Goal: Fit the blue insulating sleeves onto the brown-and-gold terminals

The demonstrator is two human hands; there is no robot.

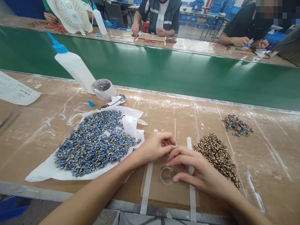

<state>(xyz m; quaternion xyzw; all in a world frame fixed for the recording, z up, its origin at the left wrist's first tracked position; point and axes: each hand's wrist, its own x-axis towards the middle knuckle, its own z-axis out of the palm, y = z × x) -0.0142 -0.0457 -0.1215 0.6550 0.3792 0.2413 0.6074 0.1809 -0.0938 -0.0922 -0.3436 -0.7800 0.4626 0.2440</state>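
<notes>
My left hand is closed in a pinch, and a tiny dark-blue piece shows at its fingertips. Close by on the right, my right hand has its fingers stretched toward that pinch, with the thumb apart; I see nothing held in it. Below the fingers stands a small round clear dish, its rim beside my right thumb. Left of my hands, a large pile of small blue-and-yellow pieces lies on a white sheet. A pile of small brown-and-cream pieces is partly behind my right hand.
A smaller heap of blue-and-gold pieces lies far right. Behind the sheet are a tape roll, a blue-capped squeeze bottle and a blue cap. A green strip separates this table from co-workers opposite, near a fan.
</notes>
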